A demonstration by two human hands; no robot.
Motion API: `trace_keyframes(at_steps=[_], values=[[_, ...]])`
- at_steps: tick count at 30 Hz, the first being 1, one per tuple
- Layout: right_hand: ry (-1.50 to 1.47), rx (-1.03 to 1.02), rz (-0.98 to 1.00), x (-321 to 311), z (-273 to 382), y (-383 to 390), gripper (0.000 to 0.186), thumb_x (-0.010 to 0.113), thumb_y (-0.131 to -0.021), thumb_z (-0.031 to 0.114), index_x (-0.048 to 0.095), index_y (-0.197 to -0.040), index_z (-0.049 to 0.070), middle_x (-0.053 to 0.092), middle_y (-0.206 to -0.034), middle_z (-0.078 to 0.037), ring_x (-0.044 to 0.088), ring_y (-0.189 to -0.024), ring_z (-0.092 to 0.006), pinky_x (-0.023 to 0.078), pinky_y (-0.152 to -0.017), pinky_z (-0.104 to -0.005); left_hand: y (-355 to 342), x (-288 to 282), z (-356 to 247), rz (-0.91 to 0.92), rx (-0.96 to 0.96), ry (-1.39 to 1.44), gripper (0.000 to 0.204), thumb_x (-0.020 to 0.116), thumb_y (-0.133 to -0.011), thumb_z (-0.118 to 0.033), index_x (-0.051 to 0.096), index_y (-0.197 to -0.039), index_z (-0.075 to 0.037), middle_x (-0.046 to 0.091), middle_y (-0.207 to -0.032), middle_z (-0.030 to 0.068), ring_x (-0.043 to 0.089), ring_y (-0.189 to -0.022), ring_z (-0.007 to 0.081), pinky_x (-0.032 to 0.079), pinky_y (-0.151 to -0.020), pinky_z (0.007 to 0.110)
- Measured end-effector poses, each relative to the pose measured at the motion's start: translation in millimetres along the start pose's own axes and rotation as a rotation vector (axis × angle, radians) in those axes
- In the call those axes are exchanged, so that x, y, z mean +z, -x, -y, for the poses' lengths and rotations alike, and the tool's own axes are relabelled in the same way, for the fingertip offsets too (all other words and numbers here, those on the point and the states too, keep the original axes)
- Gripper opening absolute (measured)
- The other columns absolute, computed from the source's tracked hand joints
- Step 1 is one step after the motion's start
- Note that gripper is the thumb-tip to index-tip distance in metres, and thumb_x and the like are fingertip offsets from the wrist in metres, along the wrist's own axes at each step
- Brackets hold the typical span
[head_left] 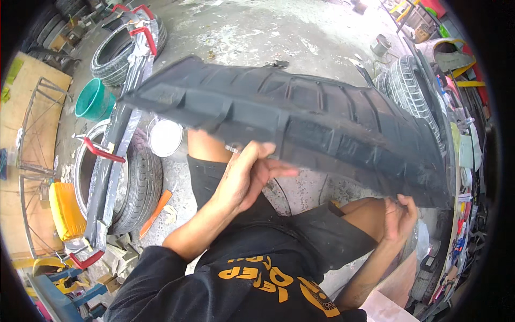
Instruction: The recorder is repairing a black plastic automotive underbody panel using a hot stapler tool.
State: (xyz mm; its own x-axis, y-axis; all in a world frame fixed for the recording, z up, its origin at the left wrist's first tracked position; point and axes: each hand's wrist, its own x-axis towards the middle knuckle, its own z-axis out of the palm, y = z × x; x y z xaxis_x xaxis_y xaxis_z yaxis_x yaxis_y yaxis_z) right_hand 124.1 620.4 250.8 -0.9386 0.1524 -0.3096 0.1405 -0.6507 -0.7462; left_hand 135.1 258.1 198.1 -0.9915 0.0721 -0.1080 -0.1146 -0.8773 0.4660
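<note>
Small colourful packets (462, 236) crowded along the far right rim, red, blue and white, too blurred to tell apart. Pale flat cartons (465, 150) above them. No screens visible.

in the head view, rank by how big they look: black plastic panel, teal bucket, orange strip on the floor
1. black plastic panel, though it is nearest the camera
2. teal bucket
3. orange strip

Stained concrete floor (279, 27); stacked tyres (115, 53); teal bucket (92, 99); daylight
</note>
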Motion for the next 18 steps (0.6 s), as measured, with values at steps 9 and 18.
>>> trace_keyframes(at_steps=[9, 18], values=[[-0.060, -0.075, 0.310, 74, 47, -62, 0.026, 0.050, -0.088, -0.012, 0.052, -0.114, -0.012, 0.051, -0.132, -0.028, 0.048, -0.129, -0.0423, 0.039, -0.115, -0.0604, -72, 56, -98, 0.297, 0.164, -0.260, 0.036, 0.051, -0.096, -0.023, 0.058, -0.114, 0.006, 0.065, -0.119, 0.0239, 0.068, -0.103, 0.0410, 0.056, -0.090, 0.046], [-0.079, 0.139, 0.572, 164, 22, -311, 0.051, 0.045, -0.091, -0.012, 0.027, -0.139, -0.022, 0.034, -0.149, -0.036, 0.034, -0.142, -0.0453, 0.029, -0.123, -0.0546, -291, 19, -147, 0.270, 0.259, -0.360, 0.032, 0.062, -0.093, -0.022, 0.060, -0.112, 0.004, 0.066, -0.107, 0.0163, 0.066, -0.094, 0.0310, 0.057, -0.085, 0.040]])
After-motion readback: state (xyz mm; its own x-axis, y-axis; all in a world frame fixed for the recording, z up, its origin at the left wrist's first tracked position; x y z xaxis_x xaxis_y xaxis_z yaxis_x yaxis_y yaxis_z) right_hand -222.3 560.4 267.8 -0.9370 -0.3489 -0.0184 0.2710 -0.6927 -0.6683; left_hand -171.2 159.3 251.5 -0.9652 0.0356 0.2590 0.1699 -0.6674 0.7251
